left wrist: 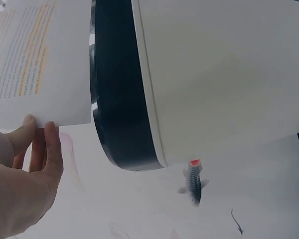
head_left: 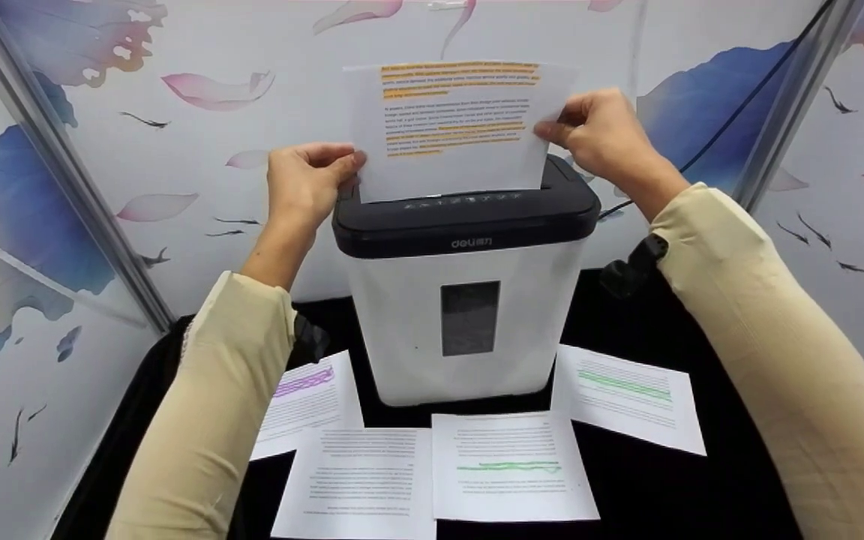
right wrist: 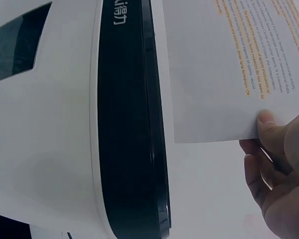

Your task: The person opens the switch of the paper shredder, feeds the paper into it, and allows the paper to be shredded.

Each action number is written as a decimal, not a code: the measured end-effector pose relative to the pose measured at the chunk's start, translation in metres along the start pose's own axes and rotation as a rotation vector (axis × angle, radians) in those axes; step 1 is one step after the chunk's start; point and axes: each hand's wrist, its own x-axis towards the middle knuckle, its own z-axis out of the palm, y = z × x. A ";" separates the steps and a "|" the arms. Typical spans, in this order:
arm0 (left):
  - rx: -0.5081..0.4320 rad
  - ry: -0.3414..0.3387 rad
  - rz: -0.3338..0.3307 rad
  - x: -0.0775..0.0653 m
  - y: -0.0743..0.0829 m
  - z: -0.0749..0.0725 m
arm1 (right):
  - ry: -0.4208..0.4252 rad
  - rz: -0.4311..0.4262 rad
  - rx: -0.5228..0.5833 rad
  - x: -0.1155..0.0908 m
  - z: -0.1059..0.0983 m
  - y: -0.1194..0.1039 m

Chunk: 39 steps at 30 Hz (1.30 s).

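A sheet of paper (head_left: 454,169) with printed lines and orange highlighting stands upright over the top of a paper shredder (head_left: 394,315). The shredder has a white body, a dark window and a black lid (head_left: 402,225). My left hand (head_left: 303,180) pinches the sheet's left edge between thumb and fingers, seen also in the left wrist view (left wrist: 30,174). On the opposite edge, my right hand (head_left: 608,135) pinches the paper the same way; the right wrist view shows its thumb (right wrist: 270,130) on the front face. Whether the lower edge sits inside the slot I cannot tell.
Several printed sheets lie on the black tablecloth (head_left: 649,487) before the shredder: one with purple marks (head_left: 312,405), one plain (head_left: 361,480), and two with green marks (head_left: 514,465), (head_left: 634,397). A patterned wall panel (head_left: 252,45) stands behind; a black cable (head_left: 739,109) runs along the right.
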 end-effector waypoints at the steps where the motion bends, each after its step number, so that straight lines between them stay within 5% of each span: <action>1: -0.015 0.003 -0.005 0.001 -0.001 0.001 | 0.003 0.004 -0.002 0.001 0.000 0.000; 30: -0.007 -0.029 -0.041 0.008 -0.019 0.018 | -0.039 0.034 -0.124 0.010 0.004 0.011; 39: 0.169 0.008 -0.012 0.009 -0.029 0.022 | -0.043 -0.017 -0.185 0.010 0.014 0.018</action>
